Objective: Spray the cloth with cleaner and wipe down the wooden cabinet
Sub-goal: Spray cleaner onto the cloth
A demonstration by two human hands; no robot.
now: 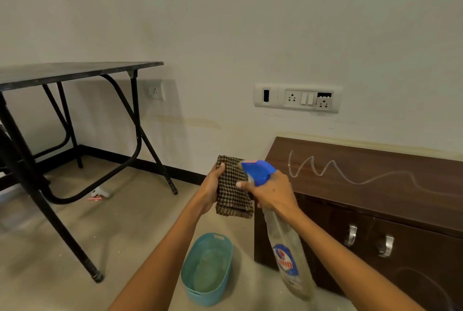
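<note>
My left hand (210, 186) holds a folded brown checked cloth (233, 189) upright in front of me. My right hand (274, 191) grips a clear spray bottle (285, 248) by its neck, a finger on the trigger, and the blue nozzle (258, 171) points at the cloth from close by. The dark wooden cabinet (363, 185) stands low against the wall on the right. A white squiggly chalk-like line (350, 175) runs across its top. Two metal handles (350, 235) show on its doors.
A teal plastic tub (226, 248) sits on the floor below my hands, beside the cabinet. A black folding table (75, 72) stands at the left, with a small white object (100, 193) under it. Wall sockets (297, 97) are above the cabinet.
</note>
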